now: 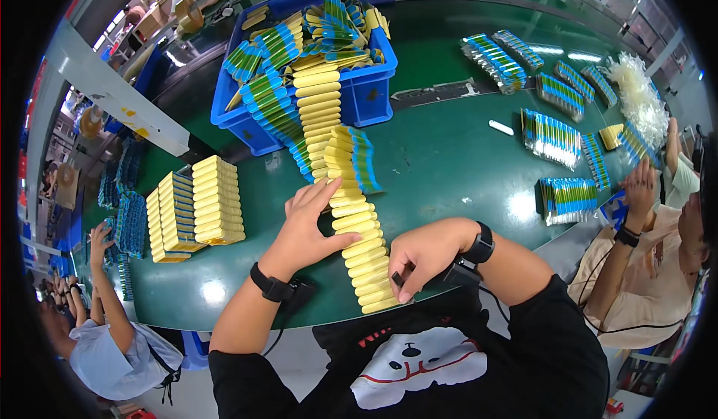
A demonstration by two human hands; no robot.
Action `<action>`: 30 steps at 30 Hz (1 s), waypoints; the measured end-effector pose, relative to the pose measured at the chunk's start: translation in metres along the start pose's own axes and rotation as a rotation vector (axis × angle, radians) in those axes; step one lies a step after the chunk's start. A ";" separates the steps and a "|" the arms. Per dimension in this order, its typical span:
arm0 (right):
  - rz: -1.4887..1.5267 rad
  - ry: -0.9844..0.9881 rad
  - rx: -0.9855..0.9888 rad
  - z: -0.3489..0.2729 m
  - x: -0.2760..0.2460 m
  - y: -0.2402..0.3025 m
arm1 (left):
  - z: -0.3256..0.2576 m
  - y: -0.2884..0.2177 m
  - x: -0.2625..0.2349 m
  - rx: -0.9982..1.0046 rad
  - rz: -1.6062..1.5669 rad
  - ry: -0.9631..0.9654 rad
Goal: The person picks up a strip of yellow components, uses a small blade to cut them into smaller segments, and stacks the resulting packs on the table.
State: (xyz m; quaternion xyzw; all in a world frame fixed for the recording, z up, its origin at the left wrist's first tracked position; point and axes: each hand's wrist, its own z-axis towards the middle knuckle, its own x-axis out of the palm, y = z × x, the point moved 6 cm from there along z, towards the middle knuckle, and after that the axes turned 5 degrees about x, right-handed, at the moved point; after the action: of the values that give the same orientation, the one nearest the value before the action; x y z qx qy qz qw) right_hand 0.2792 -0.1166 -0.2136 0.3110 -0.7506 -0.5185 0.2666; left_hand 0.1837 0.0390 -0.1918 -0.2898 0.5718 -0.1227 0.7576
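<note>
A long strip of yellow, rounded-end packets (364, 248) runs from the blue crate down across the green table toward me. My left hand (313, 221) lies on this strip, fingers and thumb spread, pressing on it from its left side. Beside the strip's near end, my right hand (426, 258) is closed in a pinch on a small dark piece (398, 277), whose kind I cannot make out. Near my left fingertips, a folded part of the strip shows its blue and green printed side (364, 161).
A blue crate (366, 93) piled with such strips stands at the far side. Stacked yellow bundles (217, 202) sit at left. Blue-green bundles (551, 138) and clear plastic wrappers (636, 101) lie at right, near another person's hand (639, 187). A metal post (120, 90) rises at left.
</note>
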 end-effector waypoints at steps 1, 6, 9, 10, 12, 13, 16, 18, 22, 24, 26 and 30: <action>0.003 0.001 0.004 -0.002 -0.001 0.000 | 0.002 0.000 0.001 0.015 -0.005 0.022; -0.031 -0.105 0.112 -0.004 -0.013 -0.002 | 0.008 0.014 0.008 0.000 0.057 0.043; -0.040 -0.116 0.137 -0.003 -0.016 -0.003 | 0.013 0.013 0.012 -0.022 0.103 0.055; -0.036 -0.111 0.141 -0.003 -0.016 -0.003 | 0.014 0.012 0.012 -0.025 0.108 0.066; -0.044 -0.120 0.147 -0.003 -0.015 -0.004 | 0.014 0.010 0.012 -0.026 0.123 0.079; -0.042 -0.114 0.150 -0.003 -0.015 -0.006 | 0.014 0.010 0.013 -0.023 0.142 0.093; -0.030 -0.101 0.143 -0.002 -0.011 -0.008 | 0.011 0.010 0.014 0.000 0.156 0.079; -0.027 0.017 0.210 -0.002 -0.006 -0.010 | 0.010 0.010 0.014 0.004 0.158 0.079; -0.031 -0.048 0.117 -0.002 -0.013 -0.007 | 0.009 0.007 0.013 -0.007 0.161 0.088; 0.157 -0.433 -0.040 -0.008 -0.038 -0.002 | 0.008 0.006 0.012 -0.008 0.164 0.082; 0.224 -0.540 -0.124 -0.012 -0.048 0.005 | 0.007 0.003 0.012 -0.008 0.169 0.075; 0.377 -0.737 -0.298 -0.022 -0.065 0.004 | 0.004 0.000 0.014 -0.001 0.183 0.067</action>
State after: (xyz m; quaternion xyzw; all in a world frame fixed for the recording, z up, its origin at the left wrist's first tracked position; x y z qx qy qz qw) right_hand 0.3378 -0.0807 -0.2072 -0.0789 -0.7562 -0.6397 0.1128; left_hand 0.1921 0.0327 -0.2019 -0.2326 0.6209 -0.0622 0.7460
